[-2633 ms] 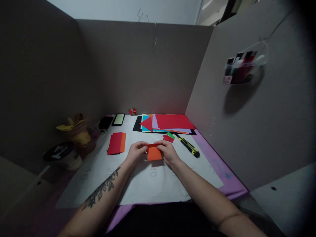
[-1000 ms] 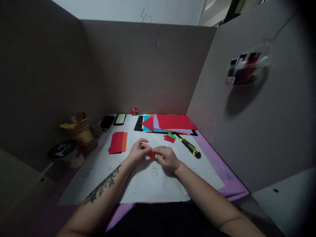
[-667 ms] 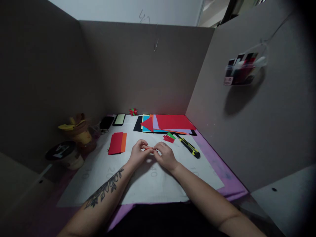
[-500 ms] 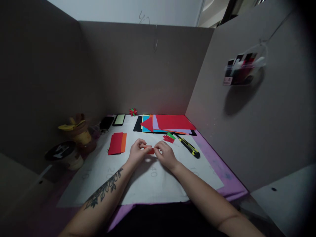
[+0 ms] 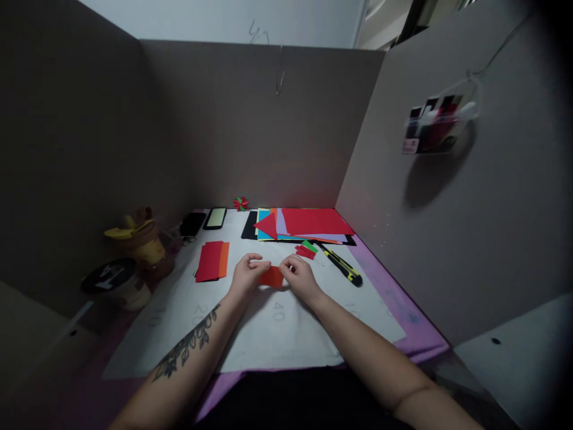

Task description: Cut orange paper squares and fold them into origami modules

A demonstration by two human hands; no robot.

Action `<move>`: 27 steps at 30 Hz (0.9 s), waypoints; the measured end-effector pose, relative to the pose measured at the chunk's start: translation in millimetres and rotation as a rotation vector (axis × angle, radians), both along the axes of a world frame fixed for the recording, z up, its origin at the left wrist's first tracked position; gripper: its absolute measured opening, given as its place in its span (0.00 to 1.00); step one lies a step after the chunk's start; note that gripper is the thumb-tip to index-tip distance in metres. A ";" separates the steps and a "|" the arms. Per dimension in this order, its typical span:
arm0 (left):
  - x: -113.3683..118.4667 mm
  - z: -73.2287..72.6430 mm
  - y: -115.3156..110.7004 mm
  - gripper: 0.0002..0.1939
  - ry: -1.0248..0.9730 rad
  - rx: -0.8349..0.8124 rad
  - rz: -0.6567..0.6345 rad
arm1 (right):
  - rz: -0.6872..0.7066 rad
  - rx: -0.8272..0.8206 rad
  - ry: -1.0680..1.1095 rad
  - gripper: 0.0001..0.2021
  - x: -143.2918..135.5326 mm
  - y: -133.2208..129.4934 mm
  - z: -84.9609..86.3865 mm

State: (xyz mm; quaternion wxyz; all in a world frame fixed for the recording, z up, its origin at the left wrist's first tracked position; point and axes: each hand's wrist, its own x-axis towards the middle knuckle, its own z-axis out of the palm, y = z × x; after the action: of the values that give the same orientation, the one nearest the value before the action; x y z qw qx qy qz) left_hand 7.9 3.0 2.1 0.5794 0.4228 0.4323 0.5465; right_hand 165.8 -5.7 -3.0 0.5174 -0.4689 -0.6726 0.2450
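A small orange-red piece of paper (image 5: 271,277) is held up between my two hands over the white sheet. My left hand (image 5: 248,276) pinches its left edge between thumb and fingers. On the other side, my right hand (image 5: 299,276) grips the upper right corner. A stack of red and orange paper rectangles (image 5: 209,261) lies left of my left hand. Beyond my right hand are small folded red strips (image 5: 305,252) and a green strip (image 5: 310,245). The black and yellow utility knife (image 5: 341,264) rests to their right.
Large coloured sheets (image 5: 317,221) lie piled at the back, a red triangle on top. A red-green paper star (image 5: 240,203) and two phones (image 5: 215,218) sit at the back left. Pots with tools (image 5: 145,242) line the left wall. A clear pouch (image 5: 439,124) hangs on the right wall.
The orange-red paper now shows a larger flat face below my fingers, where only a thin part showed before. My hands have barely moved otherwise.
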 end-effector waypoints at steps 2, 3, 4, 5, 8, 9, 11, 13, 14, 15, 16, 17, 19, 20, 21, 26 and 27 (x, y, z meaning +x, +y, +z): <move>-5.9 -1.2 5.5 0.24 0.002 -0.019 0.063 | -0.014 -0.095 0.090 0.07 4.0 2.9 -1.0; -8.7 -2.0 7.9 0.25 0.009 -0.024 0.088 | -0.017 -0.151 0.143 0.07 6.1 4.8 -2.2; -10.7 -2.7 9.7 0.25 0.014 -0.023 0.102 | -0.017 -0.208 0.199 0.07 7.9 6.7 -3.8; -11.9 -3.5 10.7 0.25 0.016 -0.024 0.099 | -0.011 -0.259 0.249 0.06 9.2 8.7 -5.6; -9.3 -6.0 8.7 0.25 0.002 -0.031 -0.024 | 0.016 -0.364 0.346 0.06 9.4 12.8 -10.3; -7.1 -7.1 7.2 0.26 0.005 -0.038 -0.079 | 0.023 -0.385 0.357 0.06 8.6 13.4 -11.0; -2.6 -9.5 4.2 0.25 0.034 -0.051 -0.157 | 0.023 -0.430 0.358 0.08 7.1 13.7 -10.7; 0.3 -11.6 2.7 0.22 0.072 -0.052 -0.167 | -0.001 -0.477 0.365 0.12 7.0 13.0 -8.5; 0.9 -12.3 2.5 0.21 0.086 -0.052 -0.159 | -0.016 -0.484 0.370 0.14 7.7 12.1 -7.0; 0.9 -12.7 2.6 0.20 0.094 -0.052 -0.149 | -0.025 -0.465 0.365 0.17 8.8 11.0 -5.5; 0.6 -12.8 2.8 0.19 0.099 -0.054 -0.140 | -0.022 -0.410 0.339 0.18 9.9 9.4 -4.0; 0.1 -12.8 3.0 0.19 0.105 -0.055 -0.135 | -0.004 -0.326 0.283 0.19 10.8 7.5 -2.8; -1.2 -12.4 3.0 0.18 0.114 -0.042 -0.134 | 0.069 -0.127 0.095 0.23 11.3 3.1 -1.9; -1.7 -12.3 2.9 0.18 0.119 -0.027 -0.134 | 0.103 -0.045 0.000 0.26 10.8 1.2 -2.2; -2.1 -12.2 2.6 0.17 0.128 -0.007 -0.133 | 0.124 0.005 -0.072 0.26 9.9 -0.2 -3.1; -3.1 -11.4 1.3 0.19 0.218 0.029 -0.117 | 0.027 -0.083 0.008 0.18 8.8 3.4 -9.9; -3.1 -11.2 1.2 0.20 0.228 0.024 -0.120 | 0.010 -0.119 0.054 0.17 9.9 5.0 -10.4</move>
State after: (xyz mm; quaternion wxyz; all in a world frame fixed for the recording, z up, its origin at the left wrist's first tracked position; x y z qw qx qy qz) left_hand 4.8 4.2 -9.2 0.5528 0.5144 0.4627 0.4644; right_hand 175.7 -0.7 -13.4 0.5055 -0.4886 -0.6448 0.2999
